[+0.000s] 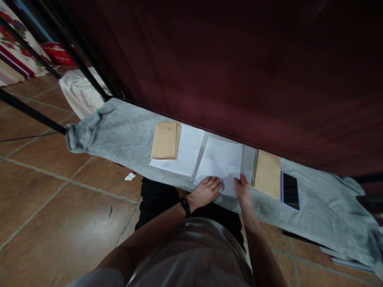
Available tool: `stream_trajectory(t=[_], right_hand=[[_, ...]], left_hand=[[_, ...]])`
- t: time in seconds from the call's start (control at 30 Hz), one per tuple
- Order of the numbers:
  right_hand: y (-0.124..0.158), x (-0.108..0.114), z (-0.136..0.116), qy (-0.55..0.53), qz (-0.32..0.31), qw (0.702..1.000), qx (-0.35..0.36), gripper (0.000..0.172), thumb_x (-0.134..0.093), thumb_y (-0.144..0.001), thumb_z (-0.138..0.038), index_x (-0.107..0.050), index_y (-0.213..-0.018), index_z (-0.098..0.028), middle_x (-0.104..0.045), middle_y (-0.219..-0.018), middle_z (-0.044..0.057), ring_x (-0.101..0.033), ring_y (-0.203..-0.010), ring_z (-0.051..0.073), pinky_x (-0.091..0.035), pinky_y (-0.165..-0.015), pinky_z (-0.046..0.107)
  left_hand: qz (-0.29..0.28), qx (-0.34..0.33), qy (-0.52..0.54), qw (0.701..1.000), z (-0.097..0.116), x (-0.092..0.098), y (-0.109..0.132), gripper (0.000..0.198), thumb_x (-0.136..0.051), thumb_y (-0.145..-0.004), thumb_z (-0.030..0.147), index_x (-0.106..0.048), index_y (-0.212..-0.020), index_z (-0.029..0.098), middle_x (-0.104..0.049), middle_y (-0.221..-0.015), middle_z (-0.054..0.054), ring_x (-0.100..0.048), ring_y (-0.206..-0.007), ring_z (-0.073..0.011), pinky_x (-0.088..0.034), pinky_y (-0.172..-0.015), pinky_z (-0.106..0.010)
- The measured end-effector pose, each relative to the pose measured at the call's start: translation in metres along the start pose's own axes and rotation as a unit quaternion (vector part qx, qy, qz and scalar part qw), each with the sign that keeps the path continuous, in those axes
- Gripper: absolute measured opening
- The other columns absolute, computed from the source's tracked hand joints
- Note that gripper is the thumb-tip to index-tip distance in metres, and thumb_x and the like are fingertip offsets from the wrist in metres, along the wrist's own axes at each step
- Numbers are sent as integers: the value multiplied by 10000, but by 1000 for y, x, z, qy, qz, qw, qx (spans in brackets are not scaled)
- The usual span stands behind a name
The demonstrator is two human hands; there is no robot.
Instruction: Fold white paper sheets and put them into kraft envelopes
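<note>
A white sheet of paper (223,157) lies on the grey cloth-covered surface in front of me. My left hand (206,191) rests flat on its near left part, fingers spread a little. At the sheet's near right edge, my right hand (243,188) pinches the paper between thumb and fingers. More white paper (188,153) lies to the left, partly under a stack of brown envelopes (164,140). Right of my right hand is another pile of brown envelopes (268,174).
A phone (290,191) lies beside the right envelopes on the grey cloth (128,131). A dark red curtain (224,79) hangs along the far edge. Black metal bars (32,111) stand at the left, above the tiled floor.
</note>
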State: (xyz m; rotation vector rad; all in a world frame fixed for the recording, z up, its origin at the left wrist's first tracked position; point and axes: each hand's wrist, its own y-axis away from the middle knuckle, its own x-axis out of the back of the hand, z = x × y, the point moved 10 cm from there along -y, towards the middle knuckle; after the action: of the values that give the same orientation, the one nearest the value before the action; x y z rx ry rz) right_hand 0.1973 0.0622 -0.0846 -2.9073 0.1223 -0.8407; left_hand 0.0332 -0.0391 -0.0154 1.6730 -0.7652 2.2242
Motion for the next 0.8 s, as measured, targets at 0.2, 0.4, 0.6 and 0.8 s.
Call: stream_trajectory(t=[0.2, 0.4, 0.6, 0.8], right_hand=[[1, 2, -24, 117, 13, 993, 16, 467, -409, -914, -416, -581, -1248, -139, -702, -1088, 154, -665, -963, 263, -530, -874, 402], [15, 7, -59, 262, 47, 959, 102, 510, -409, -959, -315, -431, -1427, -113, -583, -1259, 220, -579, -1157, 315, -504, -936, 479], [33, -25, -80, 207, -33, 959, 189, 464, -359, -1012, -308, -442, -1435, -138, -470, -1474, 186, -430, -1365, 285, -428, -1088, 522], [40, -70, -86, 213, -140, 935, 245, 487, -288, -1036, -300, -461, -1468, -155, -452, -1531, 137, -390, -1429, 247, -347, -1174, 494]], left_hand=[[4, 4, 11, 1000, -3, -5, -1, 406, -477, -995, 309, -505, -1365, 144, -550, -1441, -137, -496, -1346, -229, -315, -1172, -391], [8, 1, 27, 1000, -4, -5, -1, 391, -462, -1002, 298, -504, -1367, 162, -537, -1455, -126, -476, -1368, -213, -302, -1188, -390], [-2, -14, 17, 1000, -7, -7, -2, 396, -477, -996, 306, -509, -1362, 159, -553, -1440, -131, -475, -1374, -206, -295, -1193, -382], [12, -3, 21, 1000, -20, -15, 4, 407, -548, -963, 342, -541, -1320, 146, -613, -1371, -131, -506, -1352, -226, -304, -1199, -425]])
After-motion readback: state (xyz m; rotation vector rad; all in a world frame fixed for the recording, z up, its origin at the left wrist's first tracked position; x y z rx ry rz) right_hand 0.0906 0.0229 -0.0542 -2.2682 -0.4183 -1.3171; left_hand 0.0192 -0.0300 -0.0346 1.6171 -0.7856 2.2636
